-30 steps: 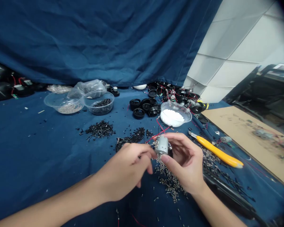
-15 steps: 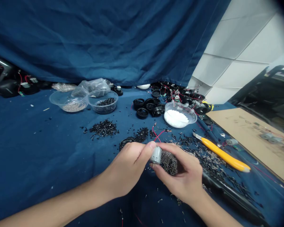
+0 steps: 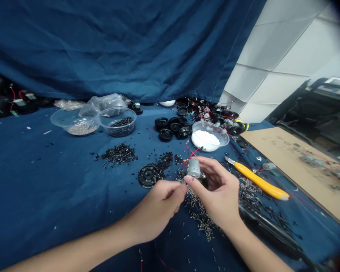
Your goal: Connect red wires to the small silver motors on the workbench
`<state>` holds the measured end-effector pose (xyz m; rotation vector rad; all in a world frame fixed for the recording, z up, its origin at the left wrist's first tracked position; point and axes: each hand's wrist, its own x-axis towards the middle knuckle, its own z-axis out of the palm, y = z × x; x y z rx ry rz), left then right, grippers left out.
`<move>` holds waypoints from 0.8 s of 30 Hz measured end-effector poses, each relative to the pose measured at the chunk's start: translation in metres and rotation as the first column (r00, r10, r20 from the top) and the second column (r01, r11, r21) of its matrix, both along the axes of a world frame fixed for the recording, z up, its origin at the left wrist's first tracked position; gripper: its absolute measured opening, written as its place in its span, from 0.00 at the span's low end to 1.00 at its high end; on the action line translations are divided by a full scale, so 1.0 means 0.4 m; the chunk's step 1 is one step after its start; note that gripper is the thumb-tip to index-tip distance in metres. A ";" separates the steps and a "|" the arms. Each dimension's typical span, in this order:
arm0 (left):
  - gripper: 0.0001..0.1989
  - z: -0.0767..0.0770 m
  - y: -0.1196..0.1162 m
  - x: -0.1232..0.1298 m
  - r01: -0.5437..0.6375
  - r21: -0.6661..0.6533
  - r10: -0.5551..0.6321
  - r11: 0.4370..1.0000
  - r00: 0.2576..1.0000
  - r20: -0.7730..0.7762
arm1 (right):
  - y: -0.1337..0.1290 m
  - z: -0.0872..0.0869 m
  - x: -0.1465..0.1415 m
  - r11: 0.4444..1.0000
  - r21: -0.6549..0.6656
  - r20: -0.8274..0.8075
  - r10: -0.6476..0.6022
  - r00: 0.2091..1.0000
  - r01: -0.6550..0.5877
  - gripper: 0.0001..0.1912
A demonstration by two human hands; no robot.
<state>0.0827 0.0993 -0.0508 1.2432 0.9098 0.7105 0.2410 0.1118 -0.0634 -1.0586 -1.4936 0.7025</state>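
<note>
A small silver motor (image 3: pixel 193 168) with red wires is held between the thumb and fingers of my right hand (image 3: pixel 219 190), its shaft pointing down toward me. Just left of it, my left hand (image 3: pixel 161 206) is closed in a pinch, apart from the motor; whatever its fingertips hold, if anything, is too small to make out. A round black plastic part (image 3: pixel 149 176) lies on the blue cloth beyond my left hand. Small screws (image 3: pixel 201 219) are scattered under and around my right hand.
Clear bowls hold silver screws (image 3: pixel 82 129), black screws (image 3: pixel 123 122) and white pellets (image 3: pixel 205 139). Black round housings (image 3: pixel 174 126) sit behind. An orange-handled cutter (image 3: pixel 260 182), a dark tool (image 3: pixel 272 226) and a cardboard sheet (image 3: pixel 260 138) lie at the right.
My left hand has come off the motor and moved down slightly. The motor, now only in my right hand, is a little higher. The black round part shows more fully; the view has shifted slightly.
</note>
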 end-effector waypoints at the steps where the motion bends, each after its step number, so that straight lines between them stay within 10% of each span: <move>1: 0.21 -0.005 -0.004 0.005 0.013 0.038 -0.011 0.999 0.999 -0.037 | 0.001 0.001 0.000 1.000 -0.011 -0.019 -0.008 1.000 0.008 0.18; 8: 0.07 -0.001 -0.004 0.036 0.173 0.504 0.041 0.846 0.922 -0.385 | -0.005 -0.003 0.002 1.000 -0.022 -0.025 0.020 0.999 -0.020 0.18; 12: 0.09 0.036 -0.023 0.002 0.386 0.679 0.171 0.624 0.781 -0.601 | -0.004 0.003 0.005 0.997 -0.051 -0.078 0.047 0.996 -0.051 0.18; 15: 0.08 0.074 -0.031 -0.032 0.317 0.780 0.290 0.539 0.800 -0.525 | -0.003 0.012 0.008 0.989 -0.071 -0.135 0.120 0.984 -0.130 0.17; 18: 0.14 0.102 -0.017 -0.050 0.105 0.784 0.358 0.611 0.847 -0.392 | -0.004 0.018 0.009 0.965 -0.106 -0.181 0.219 0.959 -0.240 0.17; 24: 0.09 0.102 0.012 -0.048 0.066 0.440 0.125 0.895 0.912 -0.391 | -0.004 0.016 0.008 0.929 -0.158 -0.169 0.310 0.936 -0.336 0.17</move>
